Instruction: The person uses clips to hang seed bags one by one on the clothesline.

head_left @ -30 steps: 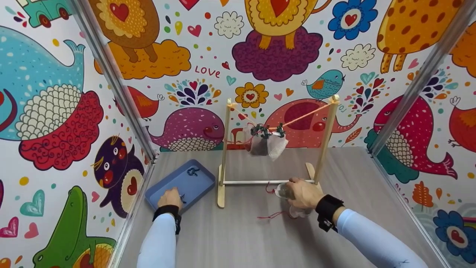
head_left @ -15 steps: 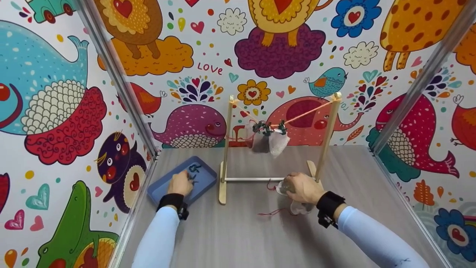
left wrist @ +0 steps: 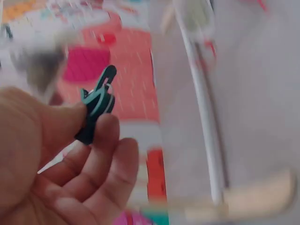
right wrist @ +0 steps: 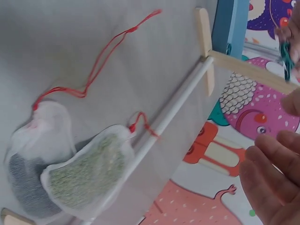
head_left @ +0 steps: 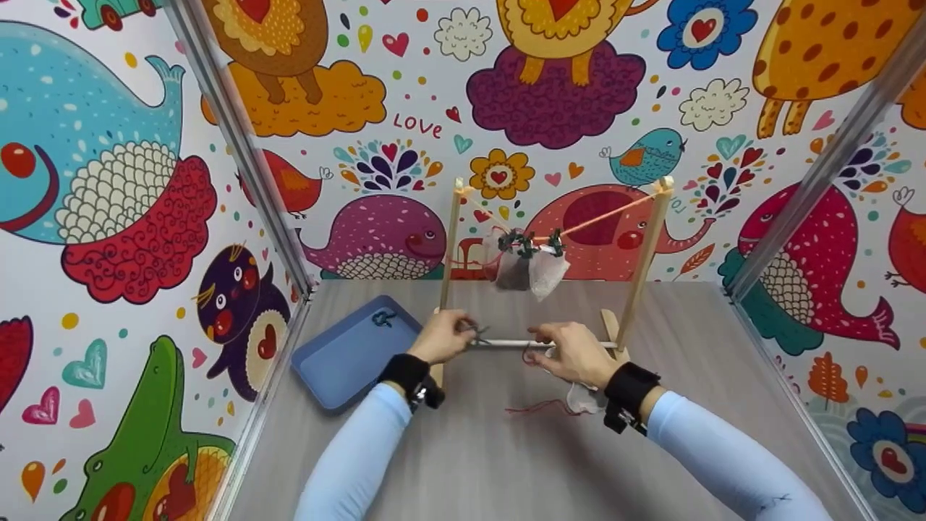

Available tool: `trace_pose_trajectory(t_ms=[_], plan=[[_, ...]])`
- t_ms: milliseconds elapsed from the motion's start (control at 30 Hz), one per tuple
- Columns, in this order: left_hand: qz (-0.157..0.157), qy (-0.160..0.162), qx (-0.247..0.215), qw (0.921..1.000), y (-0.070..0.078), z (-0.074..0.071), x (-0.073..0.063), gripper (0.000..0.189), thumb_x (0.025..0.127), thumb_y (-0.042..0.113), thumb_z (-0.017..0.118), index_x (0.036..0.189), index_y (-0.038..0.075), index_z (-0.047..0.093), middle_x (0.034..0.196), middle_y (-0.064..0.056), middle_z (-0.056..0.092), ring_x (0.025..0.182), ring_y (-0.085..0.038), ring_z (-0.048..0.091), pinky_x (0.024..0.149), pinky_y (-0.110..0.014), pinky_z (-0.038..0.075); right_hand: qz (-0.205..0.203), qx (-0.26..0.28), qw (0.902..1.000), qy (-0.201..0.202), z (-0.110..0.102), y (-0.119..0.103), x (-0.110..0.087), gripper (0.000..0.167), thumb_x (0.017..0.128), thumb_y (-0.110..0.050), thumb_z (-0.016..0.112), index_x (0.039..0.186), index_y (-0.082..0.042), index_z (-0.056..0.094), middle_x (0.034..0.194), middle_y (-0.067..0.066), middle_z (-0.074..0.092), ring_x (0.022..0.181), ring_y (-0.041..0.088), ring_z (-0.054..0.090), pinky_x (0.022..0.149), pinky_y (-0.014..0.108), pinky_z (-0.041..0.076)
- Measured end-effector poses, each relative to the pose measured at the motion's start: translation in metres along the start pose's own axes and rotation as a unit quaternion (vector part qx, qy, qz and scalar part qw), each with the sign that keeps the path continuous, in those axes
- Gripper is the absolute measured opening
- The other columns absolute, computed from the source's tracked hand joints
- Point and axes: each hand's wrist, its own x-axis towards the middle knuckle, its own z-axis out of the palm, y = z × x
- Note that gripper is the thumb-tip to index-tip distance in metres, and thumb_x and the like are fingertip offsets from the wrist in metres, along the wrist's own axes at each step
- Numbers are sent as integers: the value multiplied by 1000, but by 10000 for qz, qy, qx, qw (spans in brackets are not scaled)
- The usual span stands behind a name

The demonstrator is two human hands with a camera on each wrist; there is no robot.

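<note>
My left fingers (left wrist: 104,133) have come out of the tray (head_left: 340,369), left of the rack (head_left: 451,253), carrying a pinched clip (left wrist: 97,107) near the rack's left post. My right fingers (right wrist: 253,183) have let go of the bag (right wrist: 96,173) by the rack's bar and lifted away.

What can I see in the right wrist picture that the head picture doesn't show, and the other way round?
Only the right wrist view shows the fillings of the bags lying by the white rod: green in one bag, dark in the other bag.

Only the head view shows the orange cord and the hanging bags.

Both show the left hand pinching a clip, the right hand, the rod and red strings.
</note>
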Motion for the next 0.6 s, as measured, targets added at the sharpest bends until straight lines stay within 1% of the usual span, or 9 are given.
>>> trace_pose_trajectory(t_ms=[67, 133, 200, 300, 367, 433, 500, 600], plan=[[80, -268, -254, 9993, 14, 11, 4, 22, 104, 9, 72, 123, -1, 79, 107, -17, 84, 87, -16, 75, 80, -30, 64, -34, 62, 10000, -4, 2, -2, 4, 50, 97, -32, 88, 137, -5, 75, 113, 14, 86, 98, 28, 84, 85, 49, 69], [114, -517, -520, 9972, 27, 19, 8, 22, 106, 10, 72, 125, 0, 79, 109, -18, 84, 84, -12, 73, 76, -26, 63, -84, 131, 9999, 14, 1, -1, 6, 53, 96, -33, 90, 138, -5, 74, 114, 13, 86, 98, 27, 84, 85, 48, 70], [159, -679, -692, 9952, 37, 26, 12, 21, 107, 10, 70, 125, 1, 79, 108, -19, 84, 80, -9, 71, 71, -23, 61, -196, 151, 9997, 90, 0, 0, 6, 50, 95, -33, 91, 135, -6, 76, 112, 11, 86, 97, 27, 85, 84, 47, 70], [176, -773, -828, 9934, 48, 33, 16, 19, 108, 8, 70, 124, 2, 79, 105, -18, 84, 74, -6, 67, 67, -21, 58, -402, 76, 9989, 242, -2, 2, 5, 41, 93, -28, 94, 125, -6, 81, 103, 9, 85, 91, 26, 84, 80, 45, 69], [160, -760, -862, 9932, 52, 37, 18, 18, 108, 7, 70, 122, 2, 79, 102, -18, 84, 71, -5, 66, 65, -19, 56, -488, -81, 9983, 307, -4, 4, 3, 36, 93, -26, 94, 120, -7, 83, 97, 8, 83, 84, 23, 81, 76, 42, 68], [118, -716, -962, 9927, 53, 41, 19, 18, 108, 7, 69, 122, 1, 79, 102, -19, 83, 70, -4, 65, 64, -18, 56, -490, -229, 9981, 283, -5, 5, 1, 32, 93, -24, 94, 118, -7, 83, 92, 8, 80, 80, 19, 77, 74, 41, 67], [23, -640, -1123, 9916, 51, 45, 20, 19, 110, 8, 68, 123, 0, 78, 103, -20, 83, 70, -3, 64, 63, -17, 55, -465, -419, 9978, 206, -6, 7, -1, 29, 94, -23, 92, 116, -7, 82, 91, 8, 79, 78, 19, 74, 73, 40, 66], [-168, -502, -1322, 9898, 43, 55, 19, 21, 111, 9, 66, 125, -1, 78, 105, -23, 82, 71, -6, 66, 63, -19, 56, -380, -782, 9961, 125, -9, 14, -5, 22, 94, -20, 91, 112, -9, 81, 89, 6, 78, 76, 20, 74, 72, 40, 63]])
